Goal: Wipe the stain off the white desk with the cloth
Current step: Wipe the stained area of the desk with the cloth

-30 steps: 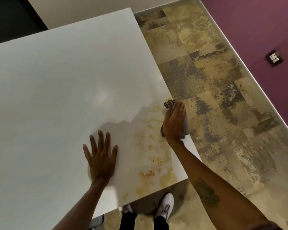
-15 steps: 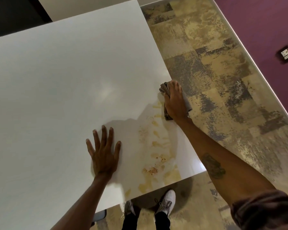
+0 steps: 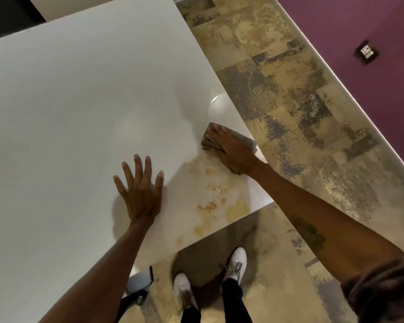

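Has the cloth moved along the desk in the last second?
Yes. The cloth under the right hand has slid up the desk's right edge, away from the person, from beside the yellowish stain to just past its far end.

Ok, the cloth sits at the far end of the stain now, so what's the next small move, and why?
Probably drag the folded grey cloth back toward the near edge. The right hand presses it at the far end of the yellowish-brown stain, which covers the white desk's near corner, unwiped. The left hand lies flat beside it, bracing.
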Demonstrator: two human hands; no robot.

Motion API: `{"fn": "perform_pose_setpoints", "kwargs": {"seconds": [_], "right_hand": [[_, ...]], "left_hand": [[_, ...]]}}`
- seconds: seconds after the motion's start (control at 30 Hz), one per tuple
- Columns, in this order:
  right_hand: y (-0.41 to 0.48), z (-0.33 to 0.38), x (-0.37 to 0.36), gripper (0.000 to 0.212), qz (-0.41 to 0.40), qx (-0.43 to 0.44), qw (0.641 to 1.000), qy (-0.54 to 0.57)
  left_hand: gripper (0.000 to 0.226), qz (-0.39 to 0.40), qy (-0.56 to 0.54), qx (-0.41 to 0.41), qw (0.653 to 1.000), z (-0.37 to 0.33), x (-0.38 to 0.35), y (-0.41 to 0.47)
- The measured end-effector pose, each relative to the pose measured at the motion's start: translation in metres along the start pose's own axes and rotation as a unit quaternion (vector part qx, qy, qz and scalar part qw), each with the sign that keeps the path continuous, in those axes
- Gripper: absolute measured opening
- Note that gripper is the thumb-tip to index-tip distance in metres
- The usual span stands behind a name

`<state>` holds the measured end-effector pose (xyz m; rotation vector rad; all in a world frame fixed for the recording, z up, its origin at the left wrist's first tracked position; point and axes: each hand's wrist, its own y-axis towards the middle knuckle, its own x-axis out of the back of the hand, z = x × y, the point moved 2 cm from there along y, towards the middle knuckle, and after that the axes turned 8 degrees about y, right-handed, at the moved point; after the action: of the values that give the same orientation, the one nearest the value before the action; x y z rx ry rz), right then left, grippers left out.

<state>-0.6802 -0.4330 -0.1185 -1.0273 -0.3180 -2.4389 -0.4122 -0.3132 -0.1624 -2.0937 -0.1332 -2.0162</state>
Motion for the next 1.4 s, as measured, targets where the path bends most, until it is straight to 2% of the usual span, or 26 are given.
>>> {"fn": "perform_pose_setpoints", "kwargs": {"seconds": [0.13, 0.2, 0.27, 0.4, 0.5, 0.6, 0.7, 0.77, 0.87, 0.97, 1.1, 1.23, 1.4], "right_hand": [[-0.034, 0.005, 0.011, 0.046, 0.037, -0.017, 0.999, -0.013], [-0.101, 0.043, -0.012, 0.047, -0.001, -0.01, 0.999, -0.043], [-0.114, 0.036, -0.016, 0.053, -0.008, -0.046, 0.999, -0.018], [-0.132, 0.039, -0.03, 0.057, -0.075, -0.117, 0.99, -0.005], [-0.138, 0.05, -0.049, 0.052, -0.134, -0.155, 0.979, 0.017], [-0.13, 0.063, -0.067, 0.048, -0.229, -0.234, 0.944, 0.028], [-0.109, 0.075, -0.087, 0.051, -0.3, -0.34, 0.891, 0.034], [-0.096, 0.082, -0.098, 0.05, -0.361, -0.375, 0.854, 0.001], [-0.075, 0.079, -0.104, 0.052, -0.419, -0.369, 0.83, -0.022], [-0.048, 0.064, -0.096, 0.053, -0.415, -0.366, 0.833, -0.016], [0.007, 0.043, -0.073, 0.049, -0.418, -0.347, 0.839, -0.011], [0.05, 0.02, -0.05, 0.049, -0.411, -0.324, 0.851, 0.044], [0.085, -0.005, -0.027, 0.048, -0.351, -0.284, 0.889, 0.071]], "left_hand": [[0.067, -0.013, 0.002, 0.016, 1.0, -0.003, 0.0, 0.015], [0.065, -0.041, -0.013, -0.042, 0.998, 0.016, 0.0, -0.027], [0.058, -0.06, -0.061, -0.055, 0.995, 0.015, -0.003, -0.022], [0.035, -0.138, -0.176, -0.023, 0.974, 0.017, 0.009, -0.02], [0.026, -0.13, -0.21, 0.008, 0.969, 0.02, 0.013, -0.017], [0.023, -0.138, -0.273, 0.017, 0.952, 0.025, 0.01, -0.017], [0.045, -0.129, -0.302, 0.027, 0.944, 0.024, 0.005, -0.024], [0.058, -0.102, -0.27, 0.017, 0.957, 0.018, 0.005, -0.024], [0.052, -0.066, -0.139, -0.023, 0.988, 0.009, 0.003, -0.014], [0.06, -0.011, -0.04, -0.001, 0.999, 0.007, -0.003, -0.011], [0.061, -0.044, 0.03, 0.02, 0.998, 0.007, -0.003, -0.011], [0.065, -0.015, 0.024, 0.023, 0.999, 0.008, -0.004, -0.007], [0.065, 0.007, 0.01, 0.024, 1.0, 0.009, -0.002, -0.005]]}}
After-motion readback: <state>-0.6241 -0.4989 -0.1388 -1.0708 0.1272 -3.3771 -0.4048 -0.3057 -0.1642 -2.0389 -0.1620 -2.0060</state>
